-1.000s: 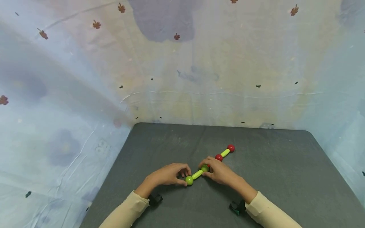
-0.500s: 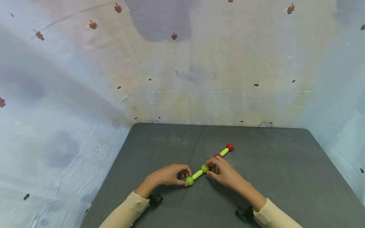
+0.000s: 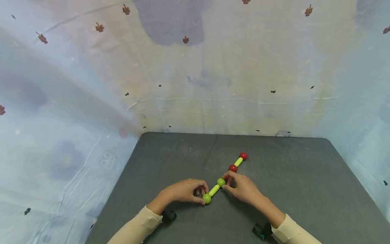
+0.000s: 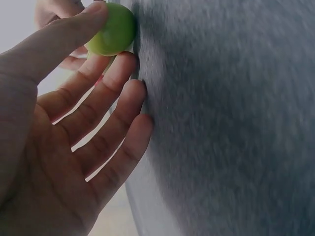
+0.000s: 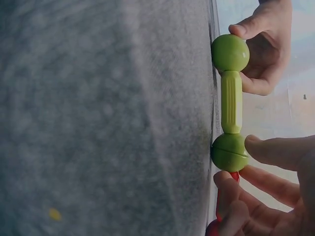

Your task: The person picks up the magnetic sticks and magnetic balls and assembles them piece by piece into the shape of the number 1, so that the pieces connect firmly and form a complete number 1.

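Observation:
A chain of balls and rods lies diagonally on the dark table. My left hand [image 3: 189, 190] pinches the near green ball [image 3: 207, 198] between thumb and fingers; in the left wrist view the other fingers [image 4: 133, 137] extend beside the table surface. A ribbed yellow-green rod [image 5: 231, 102] joins that ball to a second green ball [image 5: 229, 152]. With thumb and fingertips, my right hand [image 3: 242, 188] holds this second ball where a red rod [image 5: 235, 176] meets it. Beyond, partly hidden by the right fingers, come a red ball [image 3: 233, 168], another yellow-green rod [image 3: 238, 162] and a far red ball [image 3: 243, 156].
The dark grey table [image 3: 289, 169] has rounded far corners. Pale patterned sheeting [image 3: 231, 67] hangs behind it and along both sides. Black straps [image 3: 262, 231] are on both wrists, below cream sleeves [image 3: 292, 230].
The near green ball and left hand have shifted right and slightly towards me. The right hand has moved slightly right from around the second green ball. The far red ball has shifted slightly left.

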`<state>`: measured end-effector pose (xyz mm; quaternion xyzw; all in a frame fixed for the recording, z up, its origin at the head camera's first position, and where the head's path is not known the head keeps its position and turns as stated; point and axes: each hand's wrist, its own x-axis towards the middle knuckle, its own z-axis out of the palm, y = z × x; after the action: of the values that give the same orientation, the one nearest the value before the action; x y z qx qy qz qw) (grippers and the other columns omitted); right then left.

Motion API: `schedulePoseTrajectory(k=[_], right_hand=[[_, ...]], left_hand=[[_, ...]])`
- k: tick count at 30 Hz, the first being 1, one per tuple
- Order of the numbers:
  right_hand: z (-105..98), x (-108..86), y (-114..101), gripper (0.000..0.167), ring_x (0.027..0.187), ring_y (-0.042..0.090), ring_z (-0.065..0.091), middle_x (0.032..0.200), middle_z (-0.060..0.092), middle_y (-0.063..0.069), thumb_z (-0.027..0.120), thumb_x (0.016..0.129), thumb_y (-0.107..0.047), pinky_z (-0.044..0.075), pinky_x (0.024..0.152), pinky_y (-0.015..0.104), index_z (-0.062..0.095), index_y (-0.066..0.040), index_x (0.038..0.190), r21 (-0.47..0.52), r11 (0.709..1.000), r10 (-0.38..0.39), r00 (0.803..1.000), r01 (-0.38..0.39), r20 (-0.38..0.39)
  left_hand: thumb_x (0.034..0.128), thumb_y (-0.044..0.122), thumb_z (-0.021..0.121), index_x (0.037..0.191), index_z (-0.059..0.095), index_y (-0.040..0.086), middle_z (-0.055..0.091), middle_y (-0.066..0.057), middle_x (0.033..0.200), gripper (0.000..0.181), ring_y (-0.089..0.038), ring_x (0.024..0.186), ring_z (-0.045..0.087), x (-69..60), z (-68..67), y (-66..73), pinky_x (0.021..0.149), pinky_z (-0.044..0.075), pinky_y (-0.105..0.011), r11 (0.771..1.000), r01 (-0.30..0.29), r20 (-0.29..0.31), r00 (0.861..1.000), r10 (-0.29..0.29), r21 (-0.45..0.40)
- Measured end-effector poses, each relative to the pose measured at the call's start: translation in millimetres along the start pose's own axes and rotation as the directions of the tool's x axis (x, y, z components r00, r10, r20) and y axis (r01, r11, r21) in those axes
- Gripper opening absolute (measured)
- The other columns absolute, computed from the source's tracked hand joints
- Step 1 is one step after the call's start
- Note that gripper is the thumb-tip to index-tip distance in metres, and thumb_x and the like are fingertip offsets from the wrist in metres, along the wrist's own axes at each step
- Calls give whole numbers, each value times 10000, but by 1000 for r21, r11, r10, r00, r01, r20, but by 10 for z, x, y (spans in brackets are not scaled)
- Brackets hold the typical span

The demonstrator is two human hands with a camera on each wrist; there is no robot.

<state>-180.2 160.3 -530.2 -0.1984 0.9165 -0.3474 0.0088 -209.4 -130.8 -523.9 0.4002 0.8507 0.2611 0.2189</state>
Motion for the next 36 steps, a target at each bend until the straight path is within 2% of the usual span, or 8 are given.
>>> schedulePoseTrajectory(k=[5,10,18,24,31,36], right_hand=[[-4,24,48,234,598,21,500,907,705,-86,840,966,-231,431,542,260,731,-197,1170,-7,1000,1,1000,-1,-1],[-31,44,95,245,642,14,530,938,722,-76,843,962,-239,452,558,266,734,-206,1179,-9,1000,6,1000,-6,7],[-96,104,180,247,661,43,569,1037,726,-22,802,999,-220,490,566,267,727,-165,1228,66,998,-30,997,26,67],[-126,197,256,234,688,81,594,1068,730,-4,783,1015,-202,506,592,275,728,-151,1236,109,993,-61,995,52,84],[-180,289,343,243,795,124,645,1115,728,45,767,1026,-188,533,654,285,718,-125,1255,143,987,-86,991,70,107],[-203,321,380,247,794,137,659,1141,718,72,745,1043,-201,558,612,304,704,-121,1273,164,985,-82,988,61,128]], left_hand=[[941,381,859,1173,670,291,647,201,1021,312,18,888,617,50,66,60,807,528,-186,1000,-6,-5,1000,6,14],[945,433,845,1147,661,317,646,202,995,297,31,857,607,102,143,131,765,516,-180,999,12,-25,1000,-11,51],[935,488,840,1119,652,326,623,226,933,309,67,767,553,194,265,276,680,474,-180,992,47,-93,995,-36,121],[932,496,839,1119,650,314,629,217,919,322,69,731,530,261,321,364,657,455,-187,984,81,-154,986,-56,158],[952,491,820,1117,648,288,636,209,897,313,75,727,538,348,376,415,655,464,-196,981,123,-199,976,-93,147],[953,495,817,1110,655,273,643,196,877,316,61,706,544,385,387,467,648,470,-208,980,163,-213,968,-135,118]])
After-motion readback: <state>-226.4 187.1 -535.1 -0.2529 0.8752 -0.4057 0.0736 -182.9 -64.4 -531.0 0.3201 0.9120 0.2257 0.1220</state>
